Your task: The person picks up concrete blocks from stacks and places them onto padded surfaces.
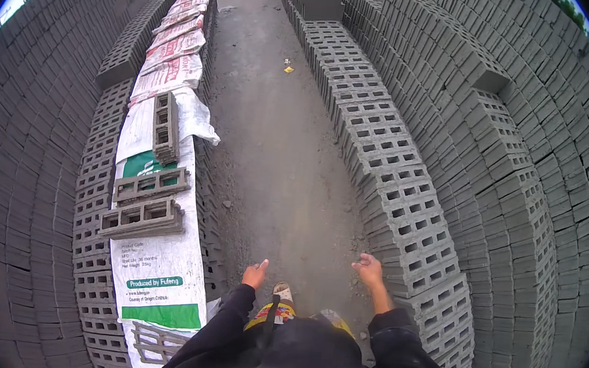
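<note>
My left hand (255, 274) hangs over the dirt path, holding nothing, one digit pointing forward and the others loosely bent. To its right, my right hand (369, 270) hangs with nothing in it, thumb and fingers apart. It is nearest the low row of grey hollow concrete blocks (408, 208) along the path's right side, and no contact shows. Left of my left hand, white printed sacks (162, 263) cover another low row. Several loose hollow blocks lie on them, including a lengthwise block (165, 126) and a crosswise pair (145, 219).
Tall stacks of grey blocks rise as a left wall (25, 124) and a right wall (521, 232). The dirt path (290, 162) runs ahead between the low rows, with a small yellow scrap (288, 69) on it. My shoe (284, 291) shows below my hands.
</note>
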Demonstrator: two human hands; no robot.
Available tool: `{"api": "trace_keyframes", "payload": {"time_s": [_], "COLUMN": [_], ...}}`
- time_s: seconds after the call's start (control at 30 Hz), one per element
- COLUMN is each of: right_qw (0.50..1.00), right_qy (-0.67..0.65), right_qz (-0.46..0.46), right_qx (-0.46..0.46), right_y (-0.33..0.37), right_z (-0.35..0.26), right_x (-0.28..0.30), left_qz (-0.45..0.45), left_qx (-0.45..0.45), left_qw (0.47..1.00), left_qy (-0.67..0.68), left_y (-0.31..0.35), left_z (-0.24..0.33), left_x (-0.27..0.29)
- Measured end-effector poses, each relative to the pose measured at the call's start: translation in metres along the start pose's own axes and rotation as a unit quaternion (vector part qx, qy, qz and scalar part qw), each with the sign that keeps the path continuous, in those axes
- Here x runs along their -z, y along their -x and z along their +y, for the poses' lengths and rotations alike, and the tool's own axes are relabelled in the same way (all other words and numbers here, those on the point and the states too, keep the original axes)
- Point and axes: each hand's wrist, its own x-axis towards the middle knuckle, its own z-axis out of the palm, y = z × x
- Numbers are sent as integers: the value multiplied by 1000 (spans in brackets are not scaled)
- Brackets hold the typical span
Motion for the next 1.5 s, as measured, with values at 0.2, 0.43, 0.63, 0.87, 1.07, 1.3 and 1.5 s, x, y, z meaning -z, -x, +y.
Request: {"api": "trace_keyframes", "payload": {"time_s": [0.2, 0.43, 0.63, 0.87, 1.07, 1.3, 1.5], "right_qw": [953, 866, 905, 947, 929, 770, 703], "right_qy": [-47, -244, -97, 133, 83, 256, 341], "right_qz": [58, 50, -113, -247, -359, -569, -604], "right_qx": [-292, -433, -399, -154, 18, 131, 157], "right_y": [-34, -147, -353, -615, -568, -403, -358], "right_z": [91, 67, -74, -359, -567, -603, -625], "right_x": [47, 35, 6, -116, -316, -445, -512], "left_qz": [-65, 48, 136, 326, 411, 421, 506], "left_qx": [5, -41, 95, 322, 337, 304, 277], "left_qw": [996, 997, 985, 757, 677, 700, 584], "left_qy": [55, 45, -51, 467, 510, 490, 571], "left_y": [-62, -238, -260, -158, -160, -218, -214], "left_z": [146, 262, 248, 103, 140, 137, 138], "left_x": [52, 89, 92, 91, 98, 119, 133]}}
